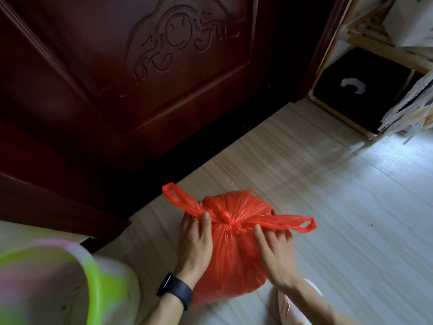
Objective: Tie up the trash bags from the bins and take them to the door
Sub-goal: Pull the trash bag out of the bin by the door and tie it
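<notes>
The red bag point(230, 259) sat knotted on the floor point(328, 207) by the door point(105, 78). The left hand point(194, 238) pinched one handle point(179, 199), the right hand point(275, 247) the other.

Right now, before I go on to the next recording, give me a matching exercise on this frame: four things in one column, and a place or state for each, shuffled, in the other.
Column A
1. trash bag
2. door
3. storage box
4. wristband

Column B
a. worn on the left wrist
b. knotted at the top, sitting on the floor
c. dark red, with a carved panel
d. black, in the bottom of the wooden rack at upper right

Pairs: 1-b, 2-c, 3-d, 4-a
</notes>
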`<state>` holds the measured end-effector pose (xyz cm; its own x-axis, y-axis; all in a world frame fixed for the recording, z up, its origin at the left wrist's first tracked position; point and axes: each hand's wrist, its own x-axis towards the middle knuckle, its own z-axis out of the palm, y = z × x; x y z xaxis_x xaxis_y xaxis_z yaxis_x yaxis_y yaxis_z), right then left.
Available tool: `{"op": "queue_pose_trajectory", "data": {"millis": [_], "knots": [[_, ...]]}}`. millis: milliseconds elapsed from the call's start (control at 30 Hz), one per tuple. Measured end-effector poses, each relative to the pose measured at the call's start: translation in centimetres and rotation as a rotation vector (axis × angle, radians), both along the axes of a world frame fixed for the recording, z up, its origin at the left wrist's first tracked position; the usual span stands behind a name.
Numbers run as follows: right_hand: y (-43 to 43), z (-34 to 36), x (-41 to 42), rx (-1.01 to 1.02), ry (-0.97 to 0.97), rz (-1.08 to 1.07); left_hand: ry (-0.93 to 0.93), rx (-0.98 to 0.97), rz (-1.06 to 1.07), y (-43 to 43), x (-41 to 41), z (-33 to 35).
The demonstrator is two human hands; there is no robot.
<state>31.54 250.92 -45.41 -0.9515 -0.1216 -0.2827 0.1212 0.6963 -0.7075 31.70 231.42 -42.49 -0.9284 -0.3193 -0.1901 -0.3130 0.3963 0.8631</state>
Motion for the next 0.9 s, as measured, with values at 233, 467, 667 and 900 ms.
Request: {"op": "queue_pose_trajectory", "data": {"millis": [233,467,667,900], "knots": [[-3.0,1.9,-2.7,-0.067,0.359,-0.051,0.152,-0.182,-0.097,1.0,-2.3,-0.7],[-4.6,3.0,-4.7,-0.469,-0.002,-0.260,0.254,-0.291,-0.158,1.4,-3.4,0.1],[-4.4,4.5,-5.7,-0.531,-0.198,-0.288,0.344,-0.578,-0.281,1.3,-4.1,-0.3],[-4.0,5.1,-5.9,-0.529,-0.225,-0.292,0.470,-1.008,-0.444,1.0,-5.2,-0.1]]}}
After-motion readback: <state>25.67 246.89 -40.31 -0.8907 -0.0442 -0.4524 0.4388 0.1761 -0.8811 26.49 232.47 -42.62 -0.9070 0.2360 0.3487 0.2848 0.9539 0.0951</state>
